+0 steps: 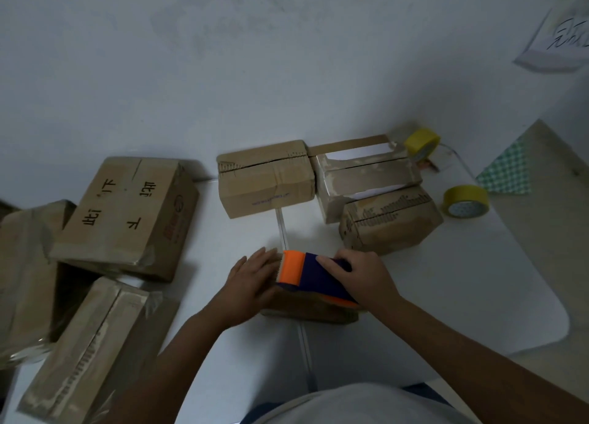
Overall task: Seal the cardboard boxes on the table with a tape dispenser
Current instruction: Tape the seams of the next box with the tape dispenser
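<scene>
While our right hand [360, 277] grips the orange-and-navy plastic tape dispenser [314, 278] on the small brown cardboard box [306, 308], left hand [251, 283] fingers flat steadying it; three unsealed boxes [267, 181] remain.

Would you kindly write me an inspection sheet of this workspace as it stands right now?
Surface: white table, with a seam running down its middle.
Job's things: orange and dark blue tape dispenser on a small brown cardboard box; three more boxes behind it.
Clutter: two yellow tape rolls at the far right; bigger boxes stacked on the left.
Grips: left hand lies flat on the small box; right hand grips the dispenser.
Cables: nothing seen.
Surroundings: white wall, paper note at the upper right.
</scene>
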`<state>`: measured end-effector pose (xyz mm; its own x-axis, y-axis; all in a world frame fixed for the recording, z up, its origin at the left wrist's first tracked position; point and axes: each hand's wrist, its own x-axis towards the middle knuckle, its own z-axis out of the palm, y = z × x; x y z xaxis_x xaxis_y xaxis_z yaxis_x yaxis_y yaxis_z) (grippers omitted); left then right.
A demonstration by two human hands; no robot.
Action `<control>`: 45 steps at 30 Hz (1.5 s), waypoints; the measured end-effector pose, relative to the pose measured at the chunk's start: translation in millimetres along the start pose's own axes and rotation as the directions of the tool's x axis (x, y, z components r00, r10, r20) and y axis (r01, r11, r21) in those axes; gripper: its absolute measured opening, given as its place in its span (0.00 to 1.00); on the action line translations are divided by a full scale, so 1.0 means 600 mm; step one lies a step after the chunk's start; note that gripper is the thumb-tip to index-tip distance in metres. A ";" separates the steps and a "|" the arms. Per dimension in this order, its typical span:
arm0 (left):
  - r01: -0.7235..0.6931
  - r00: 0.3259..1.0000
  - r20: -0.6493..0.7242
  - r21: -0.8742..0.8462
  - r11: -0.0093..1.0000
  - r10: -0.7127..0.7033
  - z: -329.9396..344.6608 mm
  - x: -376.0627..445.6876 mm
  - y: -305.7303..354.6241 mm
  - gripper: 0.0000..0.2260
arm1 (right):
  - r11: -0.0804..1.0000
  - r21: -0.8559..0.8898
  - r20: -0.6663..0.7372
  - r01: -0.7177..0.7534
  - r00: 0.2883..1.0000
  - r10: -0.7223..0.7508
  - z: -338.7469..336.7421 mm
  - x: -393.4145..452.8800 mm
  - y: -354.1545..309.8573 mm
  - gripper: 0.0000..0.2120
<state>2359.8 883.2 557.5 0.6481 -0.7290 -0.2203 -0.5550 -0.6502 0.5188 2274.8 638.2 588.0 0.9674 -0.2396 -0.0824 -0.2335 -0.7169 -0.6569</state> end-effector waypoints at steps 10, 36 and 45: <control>0.405 0.769 0.397 -0.909 -0.098 -0.501 -0.020 -0.013 0.070 0.16 | 1.000 -0.027 -0.002 0.005 1.000 -0.005 0.003 -0.003 -0.001 0.23; 0.170 0.692 -0.001 -0.972 0.164 -0.722 -0.041 -0.040 0.008 0.05 | 0.971 -0.203 0.123 0.127 0.987 -0.104 -0.045 0.017 -0.023 0.25; 0.250 0.678 0.042 -0.952 0.177 -0.734 -0.012 -0.039 -0.028 0.07 | 0.933 -0.348 0.106 0.094 0.993 -0.060 0.000 0.024 -0.029 0.26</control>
<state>2357.8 912.8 560.0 0.8248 -0.0254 -0.5648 0.5605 -0.0939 0.8228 2292.8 647.2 598.4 0.9846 -0.1250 -0.1220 -0.1613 -0.9190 -0.3598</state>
